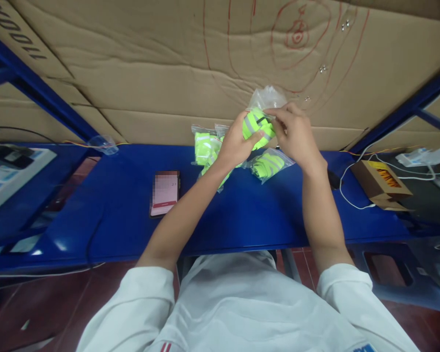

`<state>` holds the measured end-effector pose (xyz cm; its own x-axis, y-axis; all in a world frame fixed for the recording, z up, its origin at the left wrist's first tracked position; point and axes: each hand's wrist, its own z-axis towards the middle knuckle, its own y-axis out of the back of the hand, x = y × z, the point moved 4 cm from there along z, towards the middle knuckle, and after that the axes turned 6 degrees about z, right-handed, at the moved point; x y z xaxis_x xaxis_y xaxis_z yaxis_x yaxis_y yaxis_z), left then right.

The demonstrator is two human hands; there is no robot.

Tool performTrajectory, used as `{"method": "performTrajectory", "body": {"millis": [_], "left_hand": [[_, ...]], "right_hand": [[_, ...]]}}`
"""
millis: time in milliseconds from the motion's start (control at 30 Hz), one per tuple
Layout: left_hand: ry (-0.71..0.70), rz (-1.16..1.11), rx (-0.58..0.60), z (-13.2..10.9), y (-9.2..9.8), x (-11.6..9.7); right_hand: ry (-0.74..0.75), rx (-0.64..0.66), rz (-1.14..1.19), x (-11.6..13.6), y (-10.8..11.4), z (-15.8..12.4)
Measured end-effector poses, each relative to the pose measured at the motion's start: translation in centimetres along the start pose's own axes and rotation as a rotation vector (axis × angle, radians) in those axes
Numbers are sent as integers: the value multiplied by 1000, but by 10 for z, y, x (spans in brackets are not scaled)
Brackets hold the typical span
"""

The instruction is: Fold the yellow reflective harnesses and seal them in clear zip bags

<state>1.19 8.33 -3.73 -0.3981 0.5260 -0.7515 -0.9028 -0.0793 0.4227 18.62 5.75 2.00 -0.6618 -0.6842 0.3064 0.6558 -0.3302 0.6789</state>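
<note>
My left hand (236, 142) is closed round a folded bundle of neon-yellow reflective strap (254, 129) with grey stripes and a small black piece, its thumb pressed along the front. Just behind the bundle, a clear plastic bag (267, 97) stands up against the cardboard; how far the bundle sits inside it I cannot tell. The fingers of my right hand (293, 132) pinch at the bag's near edge, right by the strap. On the table below lie more neon-yellow bundles in clear bags, one bagged bundle (267, 165) under my right hand and another bagged bundle (204, 148) left of my left hand.
A phone (165, 193) lies on the blue table (242, 220), near my left forearm. Cardboard (150, 88) walls off the back. At right are an open cardboard box (381, 181), white cables and a dark object (333, 179). A clear plastic cup (104, 144) lies at the back left.
</note>
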Motion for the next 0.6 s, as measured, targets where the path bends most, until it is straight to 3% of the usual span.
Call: {"method": "performTrajectory", "body": {"millis": [233, 367, 467, 600], "left_hand": [[36, -66, -95, -3, -1, 4], [-4, -80, -129, 1, 11, 3], [-83, 8, -107, 1, 21, -10], [-143, 112, -60, -4, 28, -30]], "right_hand": [[1, 33, 37, 13, -3, 0], [-9, 18, 67, 24, 2, 0], [-11, -69, 58, 30, 7, -2], [-187, -95, 6, 28, 5, -6]]}}
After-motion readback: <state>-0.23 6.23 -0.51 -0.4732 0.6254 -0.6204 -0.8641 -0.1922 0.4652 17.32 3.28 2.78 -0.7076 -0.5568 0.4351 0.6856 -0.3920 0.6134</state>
